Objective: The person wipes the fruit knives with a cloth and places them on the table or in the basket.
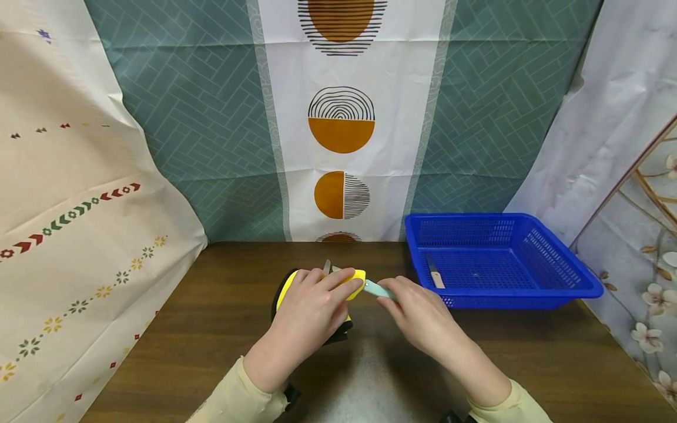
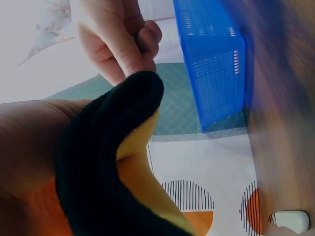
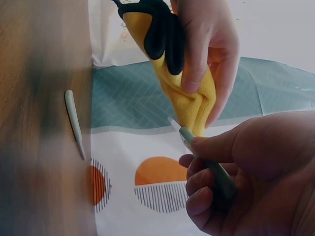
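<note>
My left hand grips a yellow cloth with black edging, bunched so that a fold of yellow sticks out past the fingers to the right. In my right hand is a knife with a mint-green handle, thumb and fingers curled round the handle. Its blade points left into the cloth, which hides most of it; a bit of metal shows beside the yellow fold in the right wrist view. On the table behind the left hand lies another knife with a pale handle.
At the back right of the brown wooden table stands a blue plastic basket. Inside it lies a knife with a pale pink handle. Patterned cloth hangings rise behind the table and along both sides.
</note>
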Available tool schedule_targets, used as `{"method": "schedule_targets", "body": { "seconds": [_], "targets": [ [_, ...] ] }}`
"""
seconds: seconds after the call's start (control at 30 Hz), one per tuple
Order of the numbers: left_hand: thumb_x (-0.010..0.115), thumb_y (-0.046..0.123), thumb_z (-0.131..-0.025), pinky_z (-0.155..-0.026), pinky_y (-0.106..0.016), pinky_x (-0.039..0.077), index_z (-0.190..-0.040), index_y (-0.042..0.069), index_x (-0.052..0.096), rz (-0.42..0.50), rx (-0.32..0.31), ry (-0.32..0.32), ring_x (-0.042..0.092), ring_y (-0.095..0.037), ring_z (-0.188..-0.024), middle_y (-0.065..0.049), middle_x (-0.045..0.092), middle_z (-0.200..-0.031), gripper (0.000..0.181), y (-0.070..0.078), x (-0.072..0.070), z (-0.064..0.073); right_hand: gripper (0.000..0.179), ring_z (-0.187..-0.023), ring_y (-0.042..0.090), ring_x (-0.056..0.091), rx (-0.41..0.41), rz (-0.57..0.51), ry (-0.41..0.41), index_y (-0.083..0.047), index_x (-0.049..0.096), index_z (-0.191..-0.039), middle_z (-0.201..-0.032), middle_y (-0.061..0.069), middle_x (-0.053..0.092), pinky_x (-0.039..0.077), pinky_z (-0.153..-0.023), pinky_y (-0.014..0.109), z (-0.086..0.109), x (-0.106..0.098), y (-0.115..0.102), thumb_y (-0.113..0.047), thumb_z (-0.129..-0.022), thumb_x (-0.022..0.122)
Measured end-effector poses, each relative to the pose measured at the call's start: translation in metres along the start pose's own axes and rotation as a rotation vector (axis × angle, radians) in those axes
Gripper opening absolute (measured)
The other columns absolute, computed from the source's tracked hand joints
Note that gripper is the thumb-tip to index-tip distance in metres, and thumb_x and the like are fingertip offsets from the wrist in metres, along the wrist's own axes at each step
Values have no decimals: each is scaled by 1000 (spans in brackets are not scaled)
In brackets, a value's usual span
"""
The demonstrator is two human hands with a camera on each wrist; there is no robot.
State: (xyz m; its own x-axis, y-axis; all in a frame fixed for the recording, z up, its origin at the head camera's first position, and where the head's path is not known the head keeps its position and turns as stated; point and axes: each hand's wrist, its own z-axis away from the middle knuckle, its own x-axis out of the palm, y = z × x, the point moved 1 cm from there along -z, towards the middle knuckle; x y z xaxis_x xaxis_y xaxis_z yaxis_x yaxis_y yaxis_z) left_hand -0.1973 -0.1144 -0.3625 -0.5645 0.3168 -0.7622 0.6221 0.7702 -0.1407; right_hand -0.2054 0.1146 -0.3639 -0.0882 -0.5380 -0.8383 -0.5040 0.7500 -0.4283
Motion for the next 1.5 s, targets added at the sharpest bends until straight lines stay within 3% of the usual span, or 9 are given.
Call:
{"method": "schedule_targets", "body": {
  "seconds": [0.53, 1.13, 1.5],
  "targets": [
    [88, 11, -86, -78, -43, 52, -128, 22, 81, -12, -18, 11, 67, -28, -87, -2, 77, -133, 44, -6, 0, 3, 17, -80, 10, 57, -30, 15, 20, -16, 76, -123, -102, -8, 68, 52, -69, 35, 1, 0, 1, -19, -106, 75],
    [90, 9, -87, -76, -44, 49, -128, 21, 82, -26, -124, -17, 68, -31, -88, -3, 77, -134, 44, -36, 2, 7, 17, -77, 11, 54, -31, 26, 31, -16, 76, -123, -95, -10, 63, 47, -65, 31, 2, -1, 1, -19, -106, 75],
    [86, 9, -90, -74, -44, 46, -130, 19, 82, -34, -149, -21, 67, -33, -87, -5, 77, -134, 42, -47, -1, 10, 17, -79, 11, 56, -32, 27, 46, -17, 76, -123, -99, -10, 65, 48, -66, 33, 3, -1, 2, -21, -106, 75]
  ]
}}
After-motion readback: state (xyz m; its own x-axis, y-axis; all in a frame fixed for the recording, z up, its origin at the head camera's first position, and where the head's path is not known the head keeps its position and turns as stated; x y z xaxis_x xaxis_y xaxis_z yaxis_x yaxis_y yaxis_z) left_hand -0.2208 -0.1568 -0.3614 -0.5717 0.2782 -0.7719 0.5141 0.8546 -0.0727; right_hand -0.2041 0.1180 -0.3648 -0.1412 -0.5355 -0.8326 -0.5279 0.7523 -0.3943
